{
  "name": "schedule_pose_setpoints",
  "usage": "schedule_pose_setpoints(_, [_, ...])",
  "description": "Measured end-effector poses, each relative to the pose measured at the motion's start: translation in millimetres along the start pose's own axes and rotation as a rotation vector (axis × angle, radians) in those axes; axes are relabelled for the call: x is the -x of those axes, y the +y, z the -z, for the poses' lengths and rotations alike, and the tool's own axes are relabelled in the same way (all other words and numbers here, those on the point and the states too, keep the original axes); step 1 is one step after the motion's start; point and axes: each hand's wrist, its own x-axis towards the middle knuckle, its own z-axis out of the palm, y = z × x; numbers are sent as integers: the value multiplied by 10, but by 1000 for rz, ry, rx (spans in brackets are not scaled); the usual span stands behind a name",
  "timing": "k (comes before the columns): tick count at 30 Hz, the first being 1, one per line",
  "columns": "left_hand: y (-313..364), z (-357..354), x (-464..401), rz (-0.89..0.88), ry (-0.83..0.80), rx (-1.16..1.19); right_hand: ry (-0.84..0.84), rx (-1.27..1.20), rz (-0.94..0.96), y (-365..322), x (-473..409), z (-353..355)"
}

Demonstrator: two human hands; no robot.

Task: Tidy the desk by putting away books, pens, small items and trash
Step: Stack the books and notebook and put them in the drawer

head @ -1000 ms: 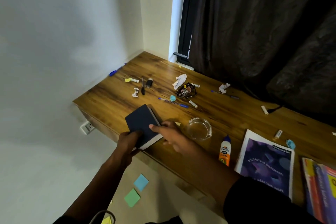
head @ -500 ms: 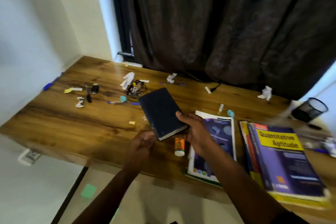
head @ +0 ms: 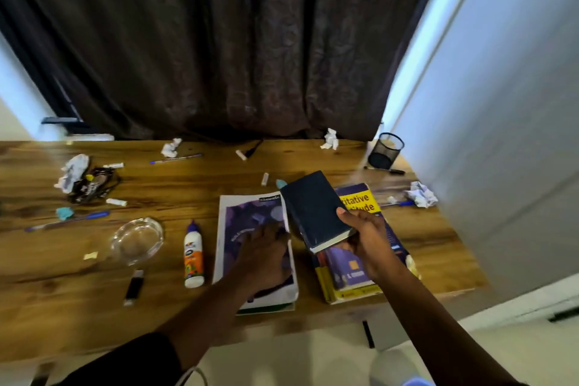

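Most of the job is still open, as I read it: pens, crumpled paper (head: 420, 194), a wrapper (head: 91, 188), a glue bottle (head: 193, 255) and a glass dish (head: 137, 240) are scattered across the surface (head: 188, 185), and the mesh pen cup (head: 385, 150) far right of the glue bottle looks empty. Only the books are in progress. Your right hand (head: 365, 236) is clamped on the dark blue book (head: 315, 210), thumb on the cover, fingers under the lower edge, holding it tilted above the stacked yellow-and-purple books (head: 351, 273), well right of the glue bottle. It looks lifted, not yet resting on the stack. Your left hand (head: 263, 255) lies flat and loose, palm down, gripping nothing, on the purple-cover booklet (head: 250, 213) just right of the glue bottle. My guess: land the blue book on the stack, then add the booklet. A black USB-like stick (head: 134, 287) sits left of the glue bottle, near the front edge; blur hides finer detail.
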Motion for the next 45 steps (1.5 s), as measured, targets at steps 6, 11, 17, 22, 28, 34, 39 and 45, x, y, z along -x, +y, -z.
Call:
schedule_pose_setpoints(6, [159,-45,-155,68,-81,-15,154,-3,-36,22,-129,605])
schedule_pose_setpoints(11, [234,12,-185,89,-106,-20,180,25,-59,17,-246,887])
schedule_pose_setpoints(17, [342,56,-180,136,-117,-17,75,260,-110,-55,-388,1142])
schedule_pose_setpoints(22, [396,35,-195,206,-164,-20,61,994,81,-197,-462,1278])
schedule_pose_setpoints(28, [441,-112,-271,255,-116,-2,101,1228,274,-255,-443,1269])
schedule_pose_setpoints(34, [890,-228,-2,208,250,112,-64,955,664,7,-28,1117])
schedule_pose_setpoints(39, [1351,-565,500,244,263,453,-822,668,92,655,285,1209])
schedule_pose_setpoints(45, [1622,-982,733,691,-243,1193,-794,571,-649,1735,137,1624])
